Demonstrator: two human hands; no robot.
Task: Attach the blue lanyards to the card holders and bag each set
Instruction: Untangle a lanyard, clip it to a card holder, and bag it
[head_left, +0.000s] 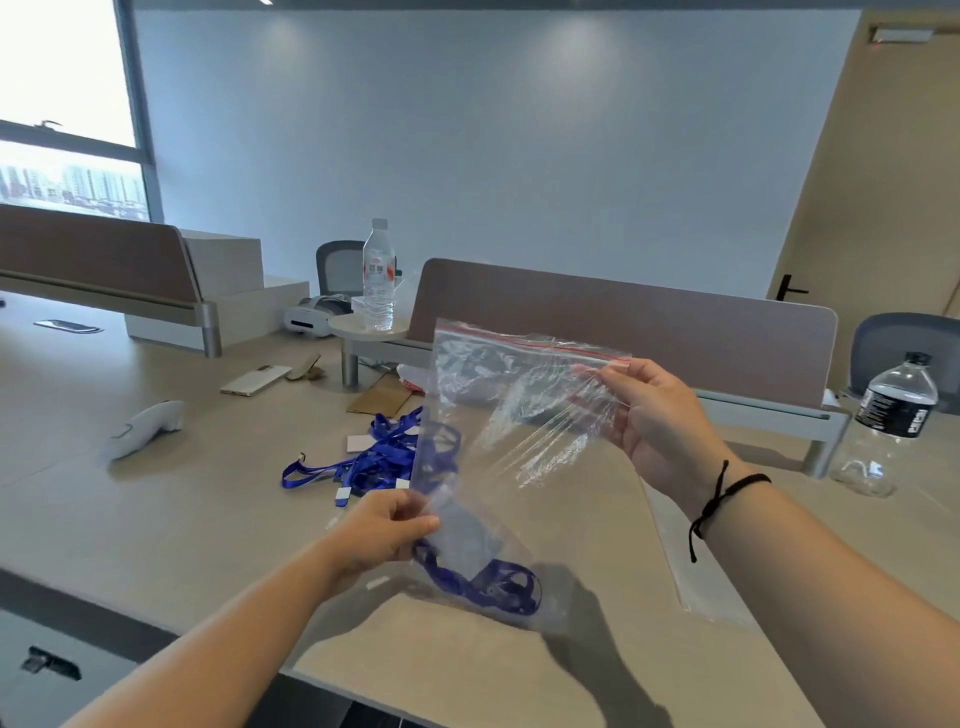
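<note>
I hold a clear zip bag (519, 415) with a red seal strip up above the desk. My right hand (654, 415) pinches its top right corner by the seal. My left hand (387, 530) grips its left edge lower down. A blue lanyard (483, 582) with a clear card holder lies in the bottom of the bag. A tangled pile of blue lanyards (374, 457) with small white cards lies on the desk beyond my left hand.
The beige desk (182, 499) also carries a white controller (143, 428), a white phone-like slab (254, 379), brown cardboard (382, 400), more clear bags (691, 561) at right, and a dark-labelled bottle (888, 421). A water bottle (378, 275) stands on a small shelf by the divider (649, 332).
</note>
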